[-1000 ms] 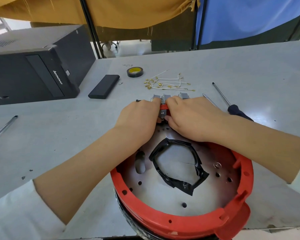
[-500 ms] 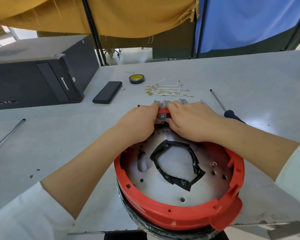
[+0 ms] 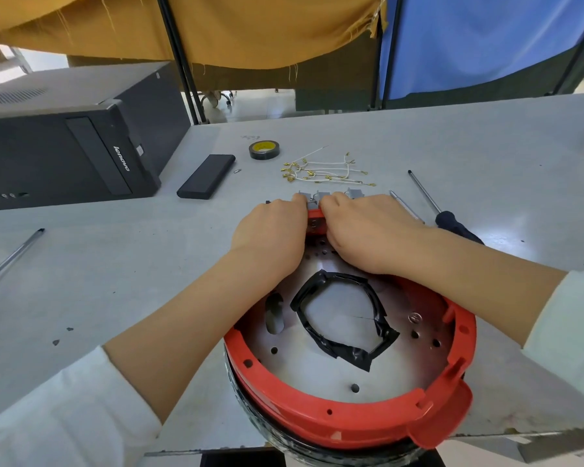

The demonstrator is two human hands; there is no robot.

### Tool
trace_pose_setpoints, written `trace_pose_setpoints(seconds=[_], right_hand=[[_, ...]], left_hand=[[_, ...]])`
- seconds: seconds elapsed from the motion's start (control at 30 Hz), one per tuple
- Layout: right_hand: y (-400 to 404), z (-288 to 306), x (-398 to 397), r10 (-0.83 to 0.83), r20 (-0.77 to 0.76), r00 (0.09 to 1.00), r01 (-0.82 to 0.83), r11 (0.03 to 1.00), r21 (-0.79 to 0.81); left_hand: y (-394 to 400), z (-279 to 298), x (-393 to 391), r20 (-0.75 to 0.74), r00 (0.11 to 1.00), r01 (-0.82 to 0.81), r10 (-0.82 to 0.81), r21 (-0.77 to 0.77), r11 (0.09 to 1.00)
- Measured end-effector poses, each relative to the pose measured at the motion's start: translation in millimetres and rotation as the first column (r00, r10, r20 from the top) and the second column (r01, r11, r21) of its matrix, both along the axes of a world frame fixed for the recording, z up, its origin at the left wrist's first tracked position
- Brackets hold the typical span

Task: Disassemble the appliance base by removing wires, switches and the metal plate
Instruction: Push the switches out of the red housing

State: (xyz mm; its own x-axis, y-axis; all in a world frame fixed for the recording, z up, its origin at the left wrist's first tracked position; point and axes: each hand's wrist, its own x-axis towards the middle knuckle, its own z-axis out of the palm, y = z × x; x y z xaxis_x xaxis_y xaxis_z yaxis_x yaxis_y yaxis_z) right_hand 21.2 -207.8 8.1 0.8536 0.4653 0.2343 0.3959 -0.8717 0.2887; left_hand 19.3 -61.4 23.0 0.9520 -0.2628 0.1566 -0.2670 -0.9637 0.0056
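**Both hands bunched at the far rim of the red base**

While the red appliance base sits at the near edge of the grey table, both forearms reach across it from white sleeves and meet at the far side of the ring. Left hand is knuckles-up, fingers curled down over the rim, one fingertip poking out against a grey switch. Right hand mirrors it, fingers curled and tucked onto the same stretch of rim, thumb side pressed close to the left hand. Between them a sliver of red rim and a small metal part show; exactly what each finger pinches there is hidden, but both hands are clamped around that switch section.

Inside the ring, the metal plate lies flat, dotted with holes, a ragged loop of black tape stuck around its middle. Another grey switch peeks out just beyond the right hand. Farther back, a loose bundle of white wires with brass terminals lies on the table, near a roll of tape. A screwdriver rests to the right, a black computer tower stands at left.
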Motion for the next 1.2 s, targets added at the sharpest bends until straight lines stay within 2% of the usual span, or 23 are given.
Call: trace_pose_setpoints(seconds=[0.2,0.37,0.47,0.57,0.63,0.8,0.87,0.97,1.0,1.03,1.1,1.17,1.2], right_hand=[[-2.6,0.5,-2.4,0.037,-0.003,0.999,-0.037,0.993,0.112],[0.6,6.4,-2.4,-0.079,-0.144,0.986,0.12,0.944,0.306],[1.0,15.5,2.9,-0.137,-0.377,0.916,0.31,0.839,0.448],[3.0,24.8,11.9,0.018,-0.555,0.831,0.391,0.691,0.608],[2.2,29.2,17.7,0.106,-0.61,0.785,0.416,0.64,0.646],[-4.1,34.3,28.0,0.18,-0.688,0.704,0.516,0.536,0.668],[-4.9,34.3,33.8,0.202,-0.661,0.723,0.519,0.472,0.712],[-19.4,40.9,45.9,0.22,-0.585,0.781,0.541,0.228,0.809],[-29.4,44.2,49.7,0.206,-0.565,0.799,0.537,0.179,0.824],[-40.6,46.9,53.0,0.156,-0.555,0.817,0.522,0.207,0.827],[-63.7,47.9,58.0,0.003,-0.56,0.828,0.503,0.437,0.746],[-79.9,40.9,61.3,-0.115,-0.578,0.808,0.492,0.672,0.553],[-84.6,34.5,63.6,-0.152,-0.577,0.803,0.471,0.755,0.457]], left_hand=[[3.7,-2.1,6.4,-0.04,0.999,0.029,-0.033,-0.079,0.996],[2.7,-2.5,3.8,-0.03,0.999,0.016,-0.02,-0.13,0.991],[1.7,-1.8,0.5,-0.026,0.999,0.024,-0.028,-0.131,0.991],[1.8,-2.9,-0.1,-0.025,0.999,0.041,-0.046,-0.143,0.989],[2.1,-4.0,0.9,-0.016,0.999,0.045,-0.048,-0.152,0.987],[3.4,-3.6,0.5,-0.02,0.998,0.051,-0.054,-0.141,0.989],[3.5,-3.3,0.8,-0.024,0.999,0.044,-0.048,-0.135,0.99],[3.6,-4.5,2.0,-0.014,0.999,0.027,-0.029,-0.128,0.991],[4.0,-5.3,2.6,-0.011,0.999,0.033,-0.035,-0.123,0.992],[4.3,-5.9,3.2,-0.006,0.999,0.041,-0.042,-0.115,0.993],[5.2,-6.8,3.7,-0.002,0.998,0.058,-0.059,-0.099,0.993],[5.6,-8.4,4.6,0.005,0.997,0.074,-0.074,-0.094,0.993],[5.7,-9.0,5.3,0.013,0.997,0.081,-0.08,-0.093,0.992]])
